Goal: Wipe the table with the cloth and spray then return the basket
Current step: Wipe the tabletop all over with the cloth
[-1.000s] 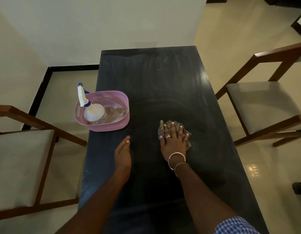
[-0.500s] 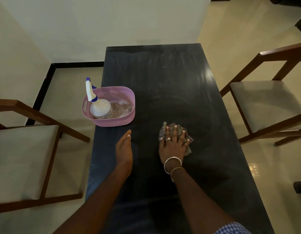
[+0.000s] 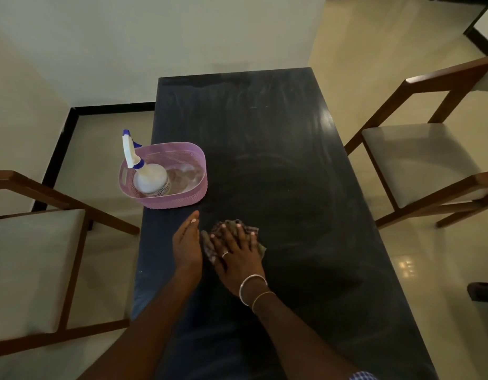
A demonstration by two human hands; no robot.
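A long black table (image 3: pixel 278 165) runs away from me, with faint wipe streaks on its top. My right hand (image 3: pixel 237 253) lies flat with spread fingers on a checked cloth (image 3: pixel 208 249), pressing it onto the table. My left hand (image 3: pixel 187 242) rests on the table just left of the cloth, fingers straight and holding nothing. A pink perforated basket (image 3: pixel 182 201) stands at the table's left edge, beyond my left hand. In it stands a white spray bottle (image 3: pixel 151 179) with a blue and white trigger head.
A wooden chair with a pale seat (image 3: pixel 29 267) stands to the left of the table. Another such chair (image 3: pixel 421 157) stands on the right. A white wall closes off the far end. A dark object (image 3: pixel 482 293) lies on the floor at the right edge.
My right hand has slid the cloth to the left, right up beside my left hand. The left hand has stayed where it was.
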